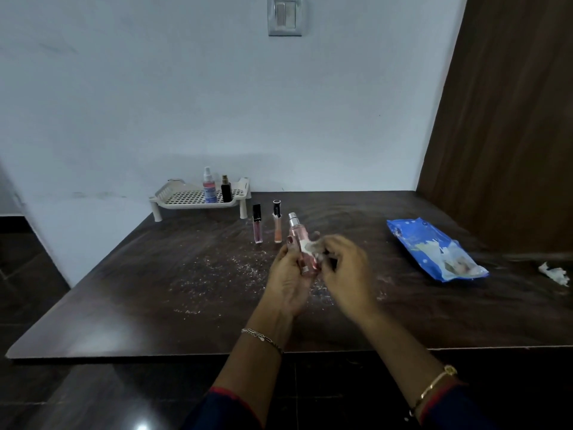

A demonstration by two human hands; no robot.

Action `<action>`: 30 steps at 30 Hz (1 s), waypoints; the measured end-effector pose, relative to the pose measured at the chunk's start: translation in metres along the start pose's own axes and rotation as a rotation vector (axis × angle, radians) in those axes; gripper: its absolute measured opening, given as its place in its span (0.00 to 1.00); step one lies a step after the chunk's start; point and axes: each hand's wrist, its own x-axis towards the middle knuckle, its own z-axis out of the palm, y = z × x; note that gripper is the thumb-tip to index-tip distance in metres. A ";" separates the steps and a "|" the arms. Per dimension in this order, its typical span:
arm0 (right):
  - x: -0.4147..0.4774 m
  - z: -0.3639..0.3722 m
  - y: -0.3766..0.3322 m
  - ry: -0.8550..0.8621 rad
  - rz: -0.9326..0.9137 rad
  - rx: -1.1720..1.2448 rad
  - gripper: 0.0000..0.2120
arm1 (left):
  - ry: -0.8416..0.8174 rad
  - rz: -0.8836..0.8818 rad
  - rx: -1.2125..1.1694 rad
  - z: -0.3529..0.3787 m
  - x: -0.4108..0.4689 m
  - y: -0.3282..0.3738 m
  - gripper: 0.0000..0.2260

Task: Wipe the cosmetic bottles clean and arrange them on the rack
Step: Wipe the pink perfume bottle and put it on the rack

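Note:
My left hand [286,282] grips a pink spray bottle [299,240] with a silver top, held tilted above the dark table. Against the bottle's side my right hand [344,268] pinches a white wipe [311,245]; that hand is blurred. Behind them two slim tubes stand upright: a purple gloss tube [257,225] and an orange gloss tube [277,223], both with black caps. At the back, the white perforated rack [186,198] carries a clear spray bottle [209,187] with a blue label and a small black bottle [226,190].
A blue pack of wipes [434,248] lies on the table to the right, and a crumpled used wipe [555,273] sits near the right edge. White dust specks cover the dark table [155,290]. A brown wooden panel [511,119] rises at the right.

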 end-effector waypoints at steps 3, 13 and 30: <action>-0.019 -0.004 -0.003 -0.031 -0.061 0.019 0.13 | 0.018 -0.024 -0.020 -0.001 0.005 0.000 0.16; 0.023 0.005 -0.013 0.053 -0.003 0.021 0.08 | -0.133 -0.074 0.029 -0.004 -0.009 0.002 0.18; -0.002 0.041 -0.048 0.053 0.819 0.949 0.08 | -0.060 0.277 0.020 -0.007 -0.021 0.047 0.07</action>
